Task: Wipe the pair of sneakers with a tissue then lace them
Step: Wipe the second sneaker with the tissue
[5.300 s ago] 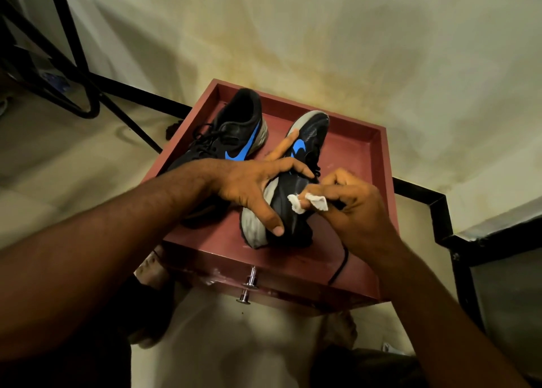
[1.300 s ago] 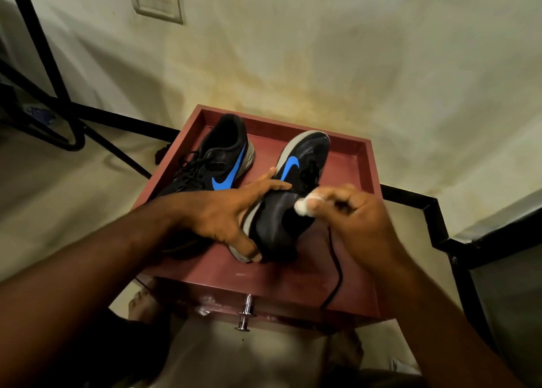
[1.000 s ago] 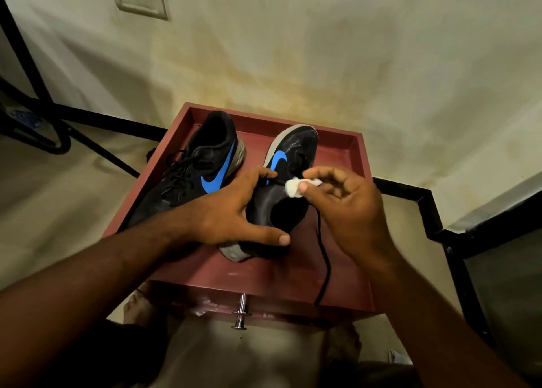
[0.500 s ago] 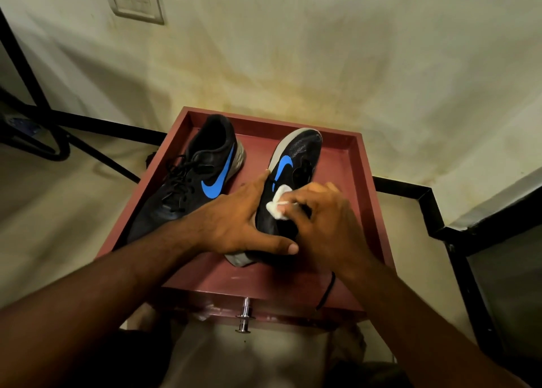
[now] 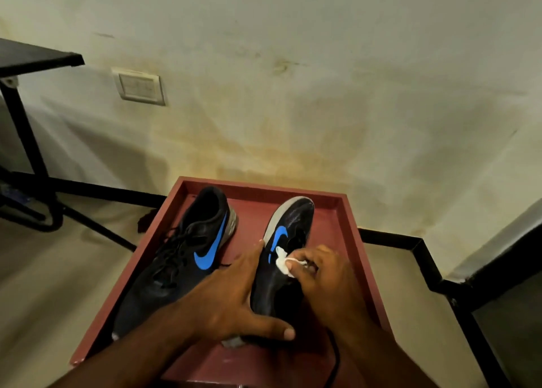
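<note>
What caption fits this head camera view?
Left hand steadies a black sneaker while right hand wipes it with a tissue.

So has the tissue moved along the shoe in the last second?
Yes. The tissue has shifted from the lace side toward the blue logo.
</note>
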{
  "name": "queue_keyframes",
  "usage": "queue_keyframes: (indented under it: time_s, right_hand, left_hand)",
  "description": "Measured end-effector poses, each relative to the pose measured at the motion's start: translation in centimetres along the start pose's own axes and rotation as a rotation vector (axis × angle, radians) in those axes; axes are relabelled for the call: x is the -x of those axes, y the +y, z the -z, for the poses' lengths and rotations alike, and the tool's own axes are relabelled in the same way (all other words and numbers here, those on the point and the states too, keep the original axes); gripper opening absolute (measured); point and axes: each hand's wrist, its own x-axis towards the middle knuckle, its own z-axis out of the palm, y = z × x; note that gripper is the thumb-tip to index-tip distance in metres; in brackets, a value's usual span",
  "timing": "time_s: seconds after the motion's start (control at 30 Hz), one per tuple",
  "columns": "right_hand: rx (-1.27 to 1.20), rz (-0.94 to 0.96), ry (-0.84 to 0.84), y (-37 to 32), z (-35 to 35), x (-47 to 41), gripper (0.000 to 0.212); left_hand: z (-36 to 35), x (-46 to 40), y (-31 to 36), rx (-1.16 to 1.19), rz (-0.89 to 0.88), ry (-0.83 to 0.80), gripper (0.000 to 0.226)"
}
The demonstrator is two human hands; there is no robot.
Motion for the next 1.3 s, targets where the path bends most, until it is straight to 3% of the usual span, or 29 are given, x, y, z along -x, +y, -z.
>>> queue_keyframes:
  time_s: [0.1,0.17,0.3,0.47,0.6,0.67,0.77,0.93,1.0,1.1,1.17,1.23,1.3]
  right_hand:
    - [-0.145,0.136,-0.116,-2.3,0.1,2.1,0.006]
    - [-0.110,0.182,-0.129,-2.2,0.0,2.2,0.006]
    - [0.083,-0.012,-0.011,0.1,0.1,0.1,0.010]
    - [-0.180,0.162,-0.202,-2.7,0.4,3.0,0.007]
    - [0.114,0.027,-0.026,-0.2,-0.3,0.6,0.009]
    - [0.023,0.029,-0.011,-0.5,-0.8,1.1,0.007]
    - [-0.177,0.109,-0.140,-2.4,-0.3,3.4,0.003]
    - [0.079,-0.002,-0.013,-0.4,-0.9,1.1,0.008]
    - [-0.013,0.041,-0.013,-1.3,-1.2,1.8,0.008]
    - [-0.173,0.165,-0.175,-3.4,-0.4,3.9,0.006]
    - [-0.091,0.179,-0.141,-2.6,-0.8,3.0,0.007]
    - [0.016,0.079,-0.043,-1.1,-1.2,1.2,0.010]
    - [-0.007,0.040,-0.029,-1.1,-1.5,1.0,0.011]
  left_hand:
    - [0.3,0.0,0.1,0.062,-0.014,-0.034,0.098]
    - [0.3,-0.2,-0.2,0.098,-0.020,-0.032,0.098]
    - [0.0,-0.1,-0.3,0.030,-0.009,-0.022,0.112]
    - [0.2,-0.3,-0.7,0.128,-0.021,-0.070,0.095]
    - [-0.1,-0.2,-0.5,0.051,-0.005,-0.047,0.103]
    - [-0.2,0.0,-0.6,0.063,0.000,-0.042,0.104]
    - [0.1,0.0,-1.0,0.107,0.013,-0.068,0.104]
    - [0.0,0.0,-0.9,0.007,0.010,-0.084,0.109]
    - [0.2,0.1,-0.5,0.036,-0.004,-0.085,0.102]
    - [0.4,0.0,-0.4,0.081,-0.035,-0.094,0.073]
    - [0.5,-0.1,-0.5,0.027,-0.029,-0.101,0.082]
    - [0.5,0.1,-0.4,-0.024,-0.007,-0.090,0.100]
    - [0.4,0.3,-0.4,-0.018,-0.010,-0.089,0.099]
